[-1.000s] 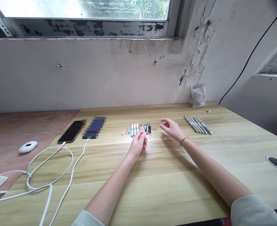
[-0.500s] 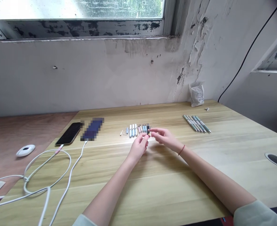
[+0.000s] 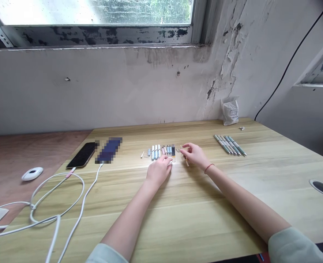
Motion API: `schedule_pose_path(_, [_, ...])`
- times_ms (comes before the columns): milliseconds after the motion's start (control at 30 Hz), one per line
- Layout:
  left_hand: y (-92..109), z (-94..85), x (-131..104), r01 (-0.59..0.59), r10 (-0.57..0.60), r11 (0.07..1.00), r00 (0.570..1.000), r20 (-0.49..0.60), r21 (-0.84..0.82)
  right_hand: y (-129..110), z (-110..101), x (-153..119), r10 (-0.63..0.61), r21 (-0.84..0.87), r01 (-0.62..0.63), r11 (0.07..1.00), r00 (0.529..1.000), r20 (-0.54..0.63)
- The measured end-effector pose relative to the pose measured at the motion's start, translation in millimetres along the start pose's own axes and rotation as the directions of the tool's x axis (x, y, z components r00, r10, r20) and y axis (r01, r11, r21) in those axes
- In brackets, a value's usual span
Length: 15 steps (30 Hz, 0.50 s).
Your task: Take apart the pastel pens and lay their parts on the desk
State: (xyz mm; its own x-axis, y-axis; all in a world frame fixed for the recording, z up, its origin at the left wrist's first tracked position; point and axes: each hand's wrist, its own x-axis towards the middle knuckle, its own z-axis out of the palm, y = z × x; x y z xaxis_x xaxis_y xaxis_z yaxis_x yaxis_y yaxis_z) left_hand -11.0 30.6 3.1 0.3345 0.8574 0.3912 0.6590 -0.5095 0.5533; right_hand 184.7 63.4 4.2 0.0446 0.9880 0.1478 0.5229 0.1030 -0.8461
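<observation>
- Leftmost, a rounded white case (image 3: 32,174), a black phone (image 3: 81,155), a blurred dark-blue object (image 3: 108,150) and looping white cables (image 3: 82,202) lay unchanged from a second earlier.
- Next along the wood-grain tabletop (image 3: 205,223), a small white stick (image 3: 142,155) and short blue pieces (image 3: 148,152) sat just beside the white pen barrels (image 3: 156,151); pinkish grips (image 3: 164,150) and blue grips (image 3: 169,150) followed, all in the same row.
- The left hand (image 3: 158,171) had dropped its raised dark piece, seen upright between thumb and forefinger a second before; its fingers were now curled together, low at the front of the row, and whether they pinched anything could not be told, though something pale showed at the tips.
- Dark refills (image 3: 173,152) with orange lower ends stood out more plainly beyond those fingertips than half a second earlier, when the hands met there.
- Tiny metal parts (image 3: 178,150) lay between the refills and the right hand.
- The right hand (image 3: 195,155) had drawn apart from the left; its thumb and forefinger nearly met beside the metal parts, while the curled fingers held a slim refill (image 3: 187,163) slanting down.
- Farther right, the assembled pens (image 3: 229,145) remained lined up, untouched.
</observation>
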Motion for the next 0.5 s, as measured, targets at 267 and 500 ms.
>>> schedule_pose_path(267, [-4, 8.3, -1, -0.172, 0.159, 0.953, 0.985, 0.071, 0.249, -4, 31, 16, -0.097, -0.303, 0.091, 0.949, 0.995, -0.004])
schedule_pose_path(500, [-3, 6.9, -2, -0.152, 0.098, 0.930, 0.980, 0.174, 0.335, -3, 22, -17, -0.332, -0.504, 0.286, 0.815, 0.943, -0.001])
